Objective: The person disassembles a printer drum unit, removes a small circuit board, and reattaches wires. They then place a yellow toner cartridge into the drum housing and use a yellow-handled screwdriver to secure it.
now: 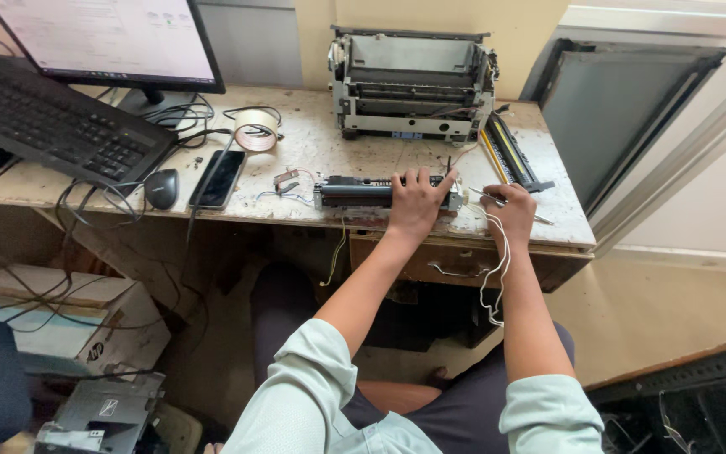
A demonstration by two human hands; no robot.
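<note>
We press our left hand (pixel 418 200) down, fingers spread, on top of a long dark roller assembly (pixel 355 193) that lies along the front edge of the tabletop (pixel 363 155). Our right hand (pixel 510 210) is closed around a thin metal tool (pixel 539 219), just beside the right end of the assembly, and white wires (pixel 493 277) loop over that wrist and hang down in front of the drawer (pixel 455 265). Behind the assembly stands an opened printer chassis (pixel 412 84) with its covers off, and a long black and yellow part (pixel 510 151) lies just to its right. To the left of the assembly, small loose parts (pixel 286 181) and thin wires lie on the worn surface, then a dark phone (pixel 218 178) and a mouse (pixel 161 187). A roll of tape (pixel 255 130) sits further back, near the keyboard (pixel 52 126) and monitor (pixel 111 38). A grey framed panel (pixel 623 109) leans against the wall beside the tabletop's right end.
</note>
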